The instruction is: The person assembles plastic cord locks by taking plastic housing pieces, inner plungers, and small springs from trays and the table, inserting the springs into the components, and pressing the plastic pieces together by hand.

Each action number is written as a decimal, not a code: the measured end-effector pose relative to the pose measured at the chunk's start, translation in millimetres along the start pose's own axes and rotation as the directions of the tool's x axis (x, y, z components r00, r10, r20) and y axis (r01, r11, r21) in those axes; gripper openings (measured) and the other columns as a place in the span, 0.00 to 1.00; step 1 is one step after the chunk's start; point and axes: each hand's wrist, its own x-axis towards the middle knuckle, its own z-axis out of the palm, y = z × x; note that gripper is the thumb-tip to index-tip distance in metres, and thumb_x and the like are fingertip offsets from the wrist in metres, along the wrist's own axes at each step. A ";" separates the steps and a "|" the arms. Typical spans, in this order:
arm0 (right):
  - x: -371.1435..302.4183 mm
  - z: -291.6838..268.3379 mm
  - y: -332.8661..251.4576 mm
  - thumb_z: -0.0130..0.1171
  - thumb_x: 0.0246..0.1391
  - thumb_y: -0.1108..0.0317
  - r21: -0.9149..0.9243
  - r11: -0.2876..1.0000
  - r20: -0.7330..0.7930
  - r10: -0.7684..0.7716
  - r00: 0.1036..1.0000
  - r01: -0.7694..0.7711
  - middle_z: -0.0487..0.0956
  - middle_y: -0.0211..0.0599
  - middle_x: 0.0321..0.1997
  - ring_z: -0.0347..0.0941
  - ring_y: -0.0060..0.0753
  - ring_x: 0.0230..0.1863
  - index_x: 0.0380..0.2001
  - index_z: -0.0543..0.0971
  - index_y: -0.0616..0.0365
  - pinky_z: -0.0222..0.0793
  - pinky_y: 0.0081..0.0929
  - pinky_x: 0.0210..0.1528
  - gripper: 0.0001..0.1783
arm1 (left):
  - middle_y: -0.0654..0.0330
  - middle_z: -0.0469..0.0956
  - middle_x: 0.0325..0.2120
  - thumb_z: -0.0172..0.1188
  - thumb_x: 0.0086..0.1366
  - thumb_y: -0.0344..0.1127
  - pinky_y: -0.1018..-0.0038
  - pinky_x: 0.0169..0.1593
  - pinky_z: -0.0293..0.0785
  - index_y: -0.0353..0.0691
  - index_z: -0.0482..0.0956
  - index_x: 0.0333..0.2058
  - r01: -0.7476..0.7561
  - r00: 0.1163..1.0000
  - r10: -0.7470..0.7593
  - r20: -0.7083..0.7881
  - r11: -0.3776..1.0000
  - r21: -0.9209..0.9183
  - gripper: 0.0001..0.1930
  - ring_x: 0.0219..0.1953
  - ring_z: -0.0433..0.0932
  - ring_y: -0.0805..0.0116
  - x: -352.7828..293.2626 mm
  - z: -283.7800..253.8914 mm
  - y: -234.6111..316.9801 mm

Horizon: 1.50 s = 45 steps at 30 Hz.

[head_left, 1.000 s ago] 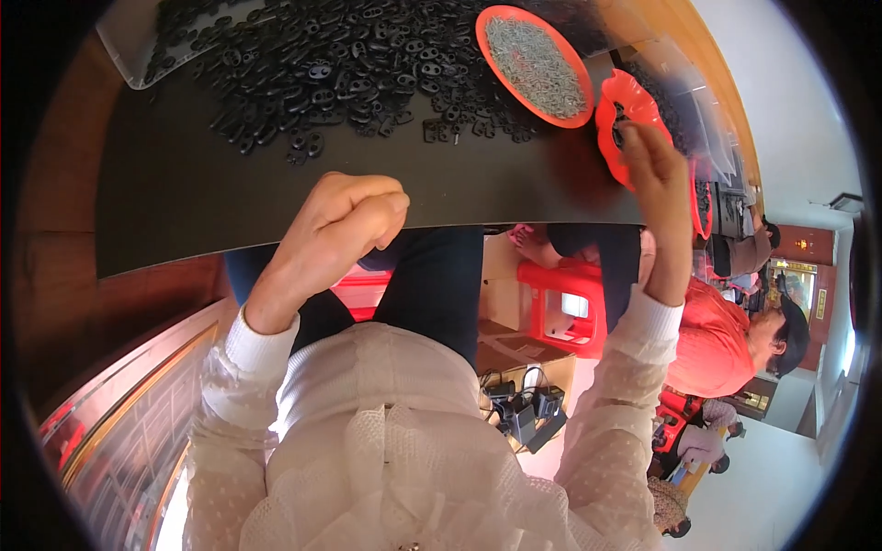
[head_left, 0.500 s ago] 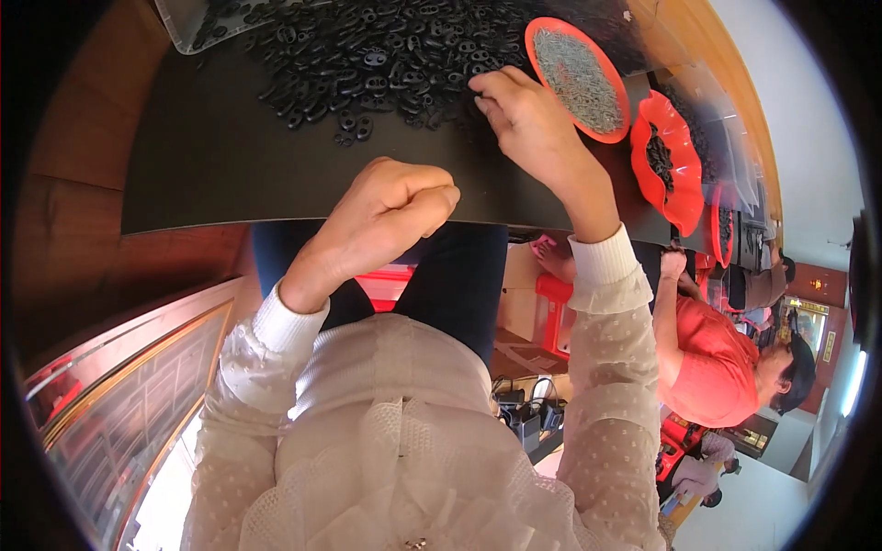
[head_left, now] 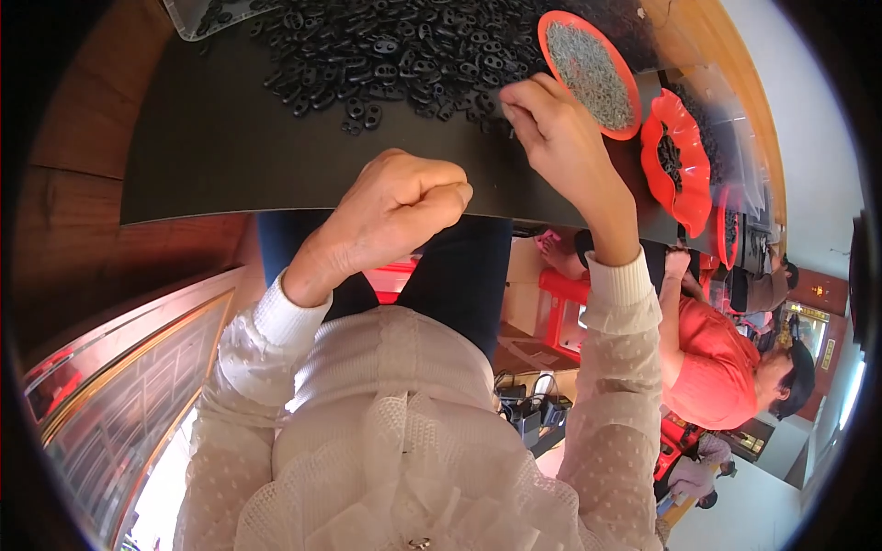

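My left hand [head_left: 400,202] is closed in a fist over the front edge of the black tabletop [head_left: 220,170], thumb lying across the curled fingers; whatever it holds is hidden. Farther right and deeper in, my right hand [head_left: 562,133] has its fingertips pinched together beside the heap of small black oval pieces with two holes [head_left: 386,69]. Anything between those fingertips is too small to make out. Just beyond that hand lies a round orange-red plate [head_left: 634,115] filled with fine silvery metal bits.
A wavy-rimmed red bowl [head_left: 694,197] of black parts stands on the right, with another red dish [head_left: 728,248] past it. A clear plastic tray [head_left: 197,32] sits at the far left. A person in a red shirt [head_left: 712,358] works on my right.
My right hand has shifted right, away from the heap's middle and closer to the plate of metal bits. My left hand stays a closed fist, slightly farther right in the picture.
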 end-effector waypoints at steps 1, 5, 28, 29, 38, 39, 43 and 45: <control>4.4 2.8 2.1 0.56 0.53 0.75 0.000 1.000 -0.001 0.001 1.000 -0.001 0.74 0.42 0.32 0.72 0.47 0.33 0.37 0.76 0.61 0.68 0.36 0.35 0.07 | 0.62 0.56 0.11 0.49 0.58 0.29 0.72 0.18 0.50 0.35 0.58 0.16 0.024 1.000 -0.024 -0.007 1.000 -0.017 0.14 0.14 0.53 0.76 0.3 0.4 0.9; 13.6 7.4 5.3 0.56 0.54 0.74 -0.087 0.995 0.009 0.050 0.999 -0.049 0.75 0.42 0.33 0.73 0.48 0.36 0.37 0.76 0.60 0.69 0.37 0.37 0.06 | 0.57 0.52 0.12 0.51 0.57 0.30 0.68 0.20 0.51 0.33 0.58 0.17 0.043 0.999 -0.044 -0.031 0.999 -0.026 0.14 0.15 0.51 0.71 -0.1 1.1 1.6; -15.7 4.1 -14.4 0.58 0.47 0.71 -0.288 0.957 0.051 -0.007 0.999 0.021 0.73 0.40 0.32 0.76 0.45 0.28 0.30 0.76 0.59 0.73 0.38 0.26 0.06 | 0.60 0.57 0.10 0.49 0.57 0.27 0.72 0.18 0.52 0.34 0.59 0.16 -0.018 0.999 0.019 -0.033 1.000 0.021 0.13 0.13 0.56 0.73 0.3 3.4 -4.0; -14.8 5.4 -15.6 0.58 0.45 0.71 -0.355 0.933 0.091 -0.021 0.996 0.052 0.73 0.41 0.31 0.77 0.43 0.28 0.27 0.75 0.60 0.74 0.37 0.26 0.05 | 0.56 0.53 0.11 0.51 0.56 0.29 0.68 0.19 0.51 0.34 0.57 0.17 -0.001 0.998 0.000 -0.058 1.000 -0.008 0.14 0.14 0.51 0.68 0.2 4.4 -4.3; -6.9 10.4 -11.5 0.56 0.44 0.73 -0.392 0.916 0.068 -0.064 0.996 0.086 0.73 0.44 0.27 0.77 0.43 0.25 0.24 0.73 0.62 0.73 0.36 0.24 0.04 | 0.65 0.63 0.11 0.45 0.57 0.26 0.77 0.18 0.55 0.36 0.61 0.15 0.017 1.000 -0.017 -0.005 1.000 0.000 0.12 0.13 0.60 0.79 1.4 1.1 -0.6; -7.7 9.5 -10.8 0.56 0.44 0.73 -0.391 0.916 0.068 -0.065 0.996 0.086 0.73 0.44 0.27 0.77 0.43 0.25 0.24 0.73 0.62 0.73 0.36 0.24 0.04 | 0.65 0.63 0.11 0.45 0.57 0.26 0.77 0.18 0.55 0.36 0.61 0.15 0.018 1.000 -0.018 -0.006 1.000 0.001 0.12 0.13 0.60 0.79 1.3 1.0 -1.3; -11.3 2.2 -22.1 0.58 0.47 0.75 0.087 0.996 -0.132 0.039 0.990 -0.028 0.73 0.44 0.26 0.75 0.44 0.26 0.29 0.75 0.61 0.70 0.35 0.26 0.04 | 0.66 0.66 0.14 0.46 0.64 0.31 0.79 0.21 0.57 0.36 0.66 0.19 0.030 0.999 -0.033 -0.041 0.997 -0.072 0.14 0.16 0.62 0.80 0.8 2.3 -1.9; -17.1 -0.6 -36.5 0.59 0.48 0.76 0.280 0.958 -0.163 0.112 0.980 -0.063 0.73 0.43 0.25 0.74 0.43 0.25 0.31 0.76 0.60 0.69 0.34 0.27 0.05 | 0.67 0.67 0.15 0.47 0.68 0.35 0.80 0.22 0.58 0.37 0.69 0.21 0.034 0.997 -0.040 -0.071 0.996 -0.081 0.15 0.17 0.62 0.81 1.8 3.5 -1.6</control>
